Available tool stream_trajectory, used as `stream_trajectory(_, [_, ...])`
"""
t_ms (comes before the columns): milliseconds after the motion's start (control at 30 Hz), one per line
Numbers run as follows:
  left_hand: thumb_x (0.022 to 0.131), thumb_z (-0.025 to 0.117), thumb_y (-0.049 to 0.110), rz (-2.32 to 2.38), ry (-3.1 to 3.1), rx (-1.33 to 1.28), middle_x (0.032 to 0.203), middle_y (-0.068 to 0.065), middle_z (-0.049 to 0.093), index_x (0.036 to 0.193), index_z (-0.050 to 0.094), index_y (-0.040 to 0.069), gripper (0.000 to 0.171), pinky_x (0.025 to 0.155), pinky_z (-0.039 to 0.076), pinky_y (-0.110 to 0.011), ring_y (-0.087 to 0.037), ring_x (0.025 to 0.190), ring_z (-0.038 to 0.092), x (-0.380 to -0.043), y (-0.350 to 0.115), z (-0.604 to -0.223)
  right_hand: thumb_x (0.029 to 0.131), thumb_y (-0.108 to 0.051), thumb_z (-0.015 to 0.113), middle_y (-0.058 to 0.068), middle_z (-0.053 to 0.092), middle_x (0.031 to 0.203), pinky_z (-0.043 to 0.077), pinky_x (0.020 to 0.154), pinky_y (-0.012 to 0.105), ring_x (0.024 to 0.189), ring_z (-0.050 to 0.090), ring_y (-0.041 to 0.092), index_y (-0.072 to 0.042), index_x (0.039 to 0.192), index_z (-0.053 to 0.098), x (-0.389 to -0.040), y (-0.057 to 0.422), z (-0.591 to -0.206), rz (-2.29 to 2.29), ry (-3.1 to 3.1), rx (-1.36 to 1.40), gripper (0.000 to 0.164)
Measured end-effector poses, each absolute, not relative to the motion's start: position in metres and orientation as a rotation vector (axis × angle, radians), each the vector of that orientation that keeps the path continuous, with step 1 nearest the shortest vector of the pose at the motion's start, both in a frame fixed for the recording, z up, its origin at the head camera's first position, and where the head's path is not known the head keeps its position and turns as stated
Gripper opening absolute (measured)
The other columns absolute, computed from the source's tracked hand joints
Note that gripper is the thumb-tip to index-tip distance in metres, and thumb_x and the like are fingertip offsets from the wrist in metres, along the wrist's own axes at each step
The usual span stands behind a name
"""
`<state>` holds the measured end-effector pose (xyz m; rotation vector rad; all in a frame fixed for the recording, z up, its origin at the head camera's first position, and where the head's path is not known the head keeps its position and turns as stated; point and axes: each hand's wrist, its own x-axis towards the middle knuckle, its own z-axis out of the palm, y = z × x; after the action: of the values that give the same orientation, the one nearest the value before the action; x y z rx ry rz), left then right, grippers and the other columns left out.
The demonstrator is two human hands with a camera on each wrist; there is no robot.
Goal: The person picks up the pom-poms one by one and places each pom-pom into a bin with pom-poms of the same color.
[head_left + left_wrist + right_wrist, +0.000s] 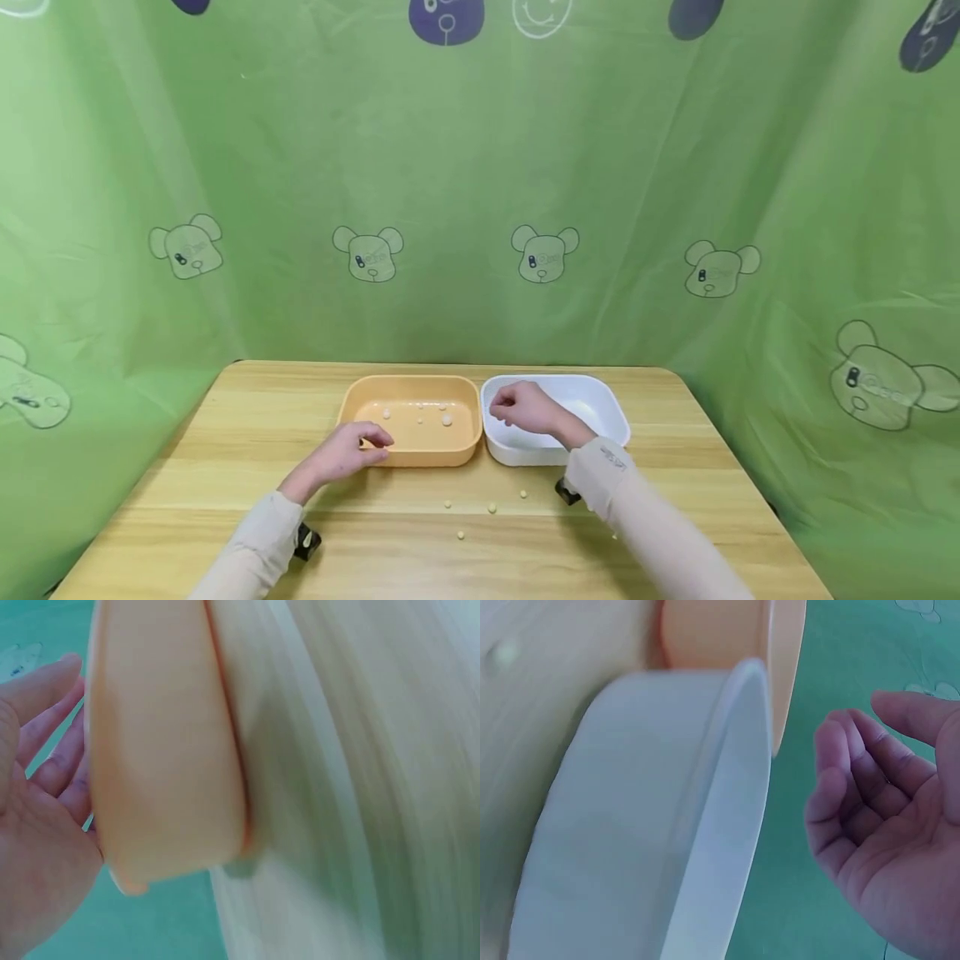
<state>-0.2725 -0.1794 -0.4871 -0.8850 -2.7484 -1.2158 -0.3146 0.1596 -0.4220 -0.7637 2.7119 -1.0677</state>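
Have white tray [592, 408] below loosely curled right hand [529, 407]. Have orange tray [431, 457] beneath relaxed left hand [348, 451] — pale balls [447, 420] beyond.

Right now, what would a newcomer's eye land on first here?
Probably the green curtain with cartoon animal heads, hanging behind and beside the table. Next, the orange tray and the white tray side by side, the left hand at the orange one's near-left rim, the right hand above the white one. Pale balls lie in the orange tray and on the table.
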Motion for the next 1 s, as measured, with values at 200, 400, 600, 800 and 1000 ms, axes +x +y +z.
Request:
stream_trajectory(200, [0.084, 0.070, 0.008, -1.220, -2.681, -0.965, 0.096, -0.001, 0.067, 0.101, 0.068, 0.005, 0.017, 0.079, 0.049, -0.041, -0.020, 0.090, 0.062, -0.260, -0.161, -0.472, 0.090, -0.015, 0.060, 0.001, 0.065, 0.077, 0.047, 0.063, 0.029, 0.069, 0.056, 0.010, -0.002, 0.089, 0.070, -0.305, 0.203, -0.428, -0.988, 2.819, -0.747, 0.017])
stream_trajectory(400, [0.084, 0.070, 0.010, -1.258, -2.662, -1.080, 0.093, 0.003, 0.068, 0.099, 0.069, 0.011, 0.015, 0.077, 0.049, -0.033, -0.010, 0.086, 0.061, -0.247, -0.138, -0.462, 0.091, -0.019, 0.062, 0.000, 0.066, 0.078, 0.045, 0.064, 0.029, 0.068, 0.053, 0.010, -0.006, 0.086, 0.071, -0.295, 0.246, -0.435, -0.917, 2.874, -0.749, 0.016])
stream_trajectory(600, [0.084, 0.069, 0.008, -1.366, -2.727, -1.195, 0.094, -0.004, 0.069, 0.099, 0.069, 0.008, 0.015, 0.077, 0.050, -0.028, -0.006, 0.084, 0.061, -0.235, -0.113, -0.465, 0.090, -0.025, 0.065, -0.011, 0.063, 0.075, 0.046, 0.066, 0.027, 0.071, 0.054, 0.006, -0.014, 0.083, 0.070, -0.288, 0.283, -0.448, -0.821, 2.917, -0.761, 0.014])
stream_trajectory(800, [0.083, 0.069, 0.003, -1.379, -2.750, -1.255, 0.094, -0.012, 0.068, 0.098, 0.067, -0.001, 0.015, 0.075, 0.050, -0.023, -0.005, 0.081, 0.061, -0.235, -0.097, -0.479, 0.087, -0.028, 0.068, -0.012, 0.064, 0.077, 0.046, 0.064, 0.025, 0.072, 0.054, 0.006, -0.016, 0.084, 0.071, -0.283, 0.302, -0.460, -0.862, 2.876, -0.750, 0.013])
stream_trajectory(1000, [0.081, 0.071, 0.003, -1.355, -2.817, -1.193, 0.090, -0.008, 0.068, 0.097, 0.067, 0.001, 0.017, 0.073, 0.049, -0.021, -0.005, 0.078, 0.060, -0.239, -0.089, -0.493, 0.087, -0.025, 0.068, -0.011, 0.065, 0.079, 0.047, 0.067, 0.025, 0.073, 0.056, 0.005, -0.015, 0.084, 0.071, -0.282, 0.306, -0.471, -0.911, 2.882, -0.793, 0.011])
